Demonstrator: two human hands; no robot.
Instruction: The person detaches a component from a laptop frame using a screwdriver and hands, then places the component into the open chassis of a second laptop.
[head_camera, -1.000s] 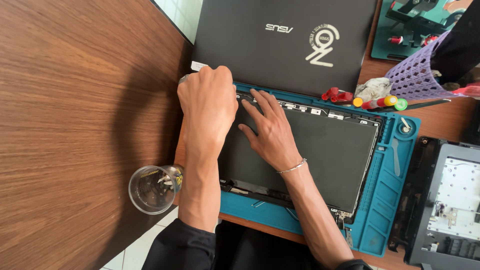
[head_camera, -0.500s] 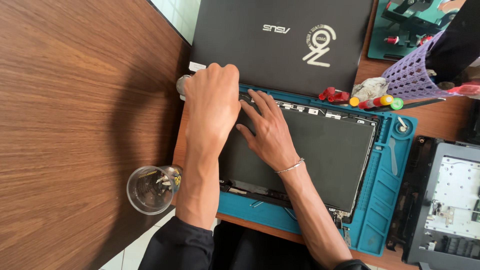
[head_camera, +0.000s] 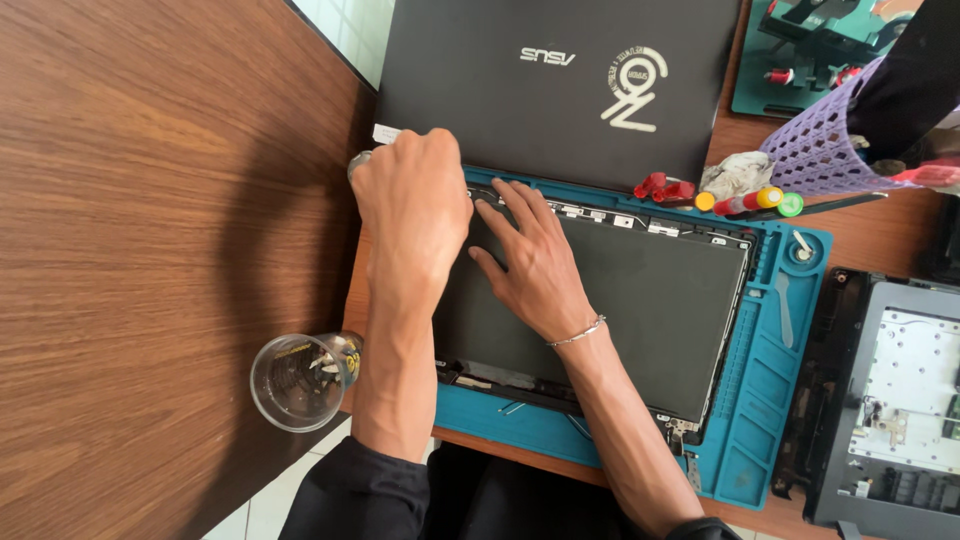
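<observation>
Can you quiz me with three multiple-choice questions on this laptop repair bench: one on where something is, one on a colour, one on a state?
1. Where is the glass?
A. left of the left forearm
B. on the closed laptop
C. in the basket

2. What colour is the work mat?
A. red
B. teal
C. white

3. How does the right hand lie?
A. clenched
B. lifted clear
C. flat, fingers spread, on the dark screen panel

Answers: 1 A, it stands at the wooden table edge; 2 B, teal rim shows around the panel; 3 C, the palm presses down.
</observation>
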